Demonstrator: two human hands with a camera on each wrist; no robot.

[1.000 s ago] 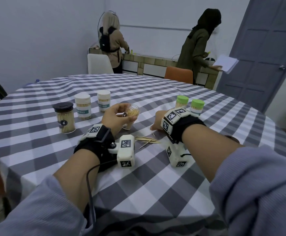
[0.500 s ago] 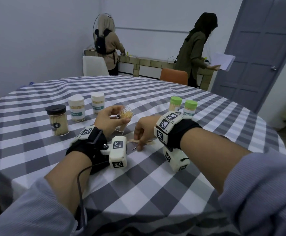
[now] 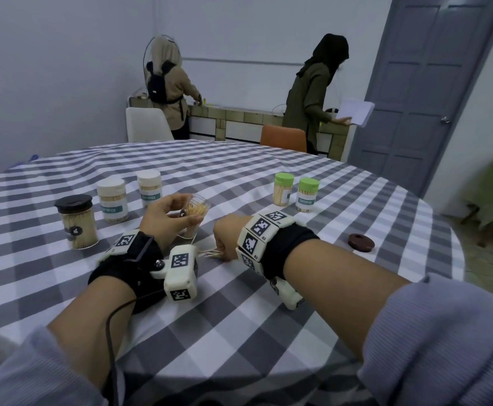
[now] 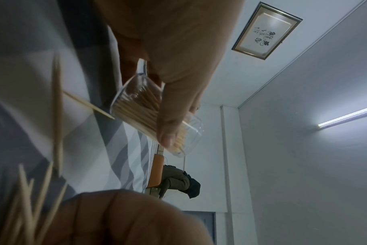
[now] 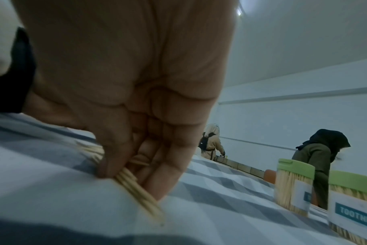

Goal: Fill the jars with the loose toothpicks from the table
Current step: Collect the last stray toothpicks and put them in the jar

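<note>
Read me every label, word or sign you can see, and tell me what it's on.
"TOOTHPICK": right green-lidded plastic jar.
"TOOTHPICK", blurred: front white-lidded jar.
Teal label, unreadable: rear white-lidded jar.
Calligraphy, unreadable: framed wall picture.
Black-lidded glass jar: logo only.

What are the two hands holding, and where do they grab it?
Left hand grips the open jar round its side. Right hand pinches loose toothpicks near their middle, against the table.
</note>
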